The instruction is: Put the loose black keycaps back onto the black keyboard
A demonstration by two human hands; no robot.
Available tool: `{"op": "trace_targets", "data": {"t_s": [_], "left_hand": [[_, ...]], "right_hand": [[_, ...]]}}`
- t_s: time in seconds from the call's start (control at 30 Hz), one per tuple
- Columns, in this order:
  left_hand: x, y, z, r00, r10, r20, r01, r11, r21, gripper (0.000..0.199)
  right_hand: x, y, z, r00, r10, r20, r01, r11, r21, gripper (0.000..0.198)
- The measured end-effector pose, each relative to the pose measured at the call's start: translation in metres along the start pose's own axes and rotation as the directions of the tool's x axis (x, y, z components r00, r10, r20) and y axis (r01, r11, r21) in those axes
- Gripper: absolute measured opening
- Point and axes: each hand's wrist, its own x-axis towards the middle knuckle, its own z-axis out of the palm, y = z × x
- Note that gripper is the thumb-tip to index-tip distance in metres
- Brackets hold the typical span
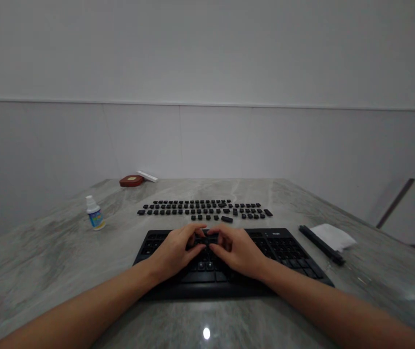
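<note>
A black computer keyboard (210,290) lies in front of me, with some switch positions bare where keycaps are off. Over its middle, my left hand (178,249) is curled, thumb and fingertips bent in towards the centre. My right hand (238,247) mirrors it from the other side, and the fingertips of both almost meet. Something small and dark is between them just above the keys; I cannot make out what it is. Behind the keyboard, several loose black keycaps (189,212) are laid out in rows on the table.
On the marbled grey table (65,281), a small white bottle with a blue label (96,217) stands at left. A reddish-brown case (131,181) and a white strip-like object (147,176) lie far back. Right of the keyboard are a long black bar (320,244) and white tissue (333,236).
</note>
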Motion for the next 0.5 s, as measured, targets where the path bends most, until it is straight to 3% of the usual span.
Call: {"op": "trace_targets", "data": {"t_s": [0.1, 0.33, 0.5], "left_hand": [[0.000, 0.002, -0.001, 1.000, 0.006, 0.003, -0.006, 1.000, -0.013, 0.039], [0.002, 0.008, -0.006, 1.000, 0.013, 0.019, -0.012, 0.995, -0.096, 0.028], [0.008, 0.010, -0.012, 0.974, -0.172, 0.145, 0.209, 0.932, -0.297, 0.026]], "right_hand": [[-0.003, 0.000, 0.001, 0.996, -0.084, 0.025, 0.086, 0.992, -0.097, 0.030], [-0.004, 0.005, 0.003, 0.988, -0.154, -0.015, 0.148, 0.971, -0.186, 0.023], [-0.005, 0.006, 0.004, 0.987, -0.160, -0.027, 0.151, 0.966, -0.210, 0.021]]}}
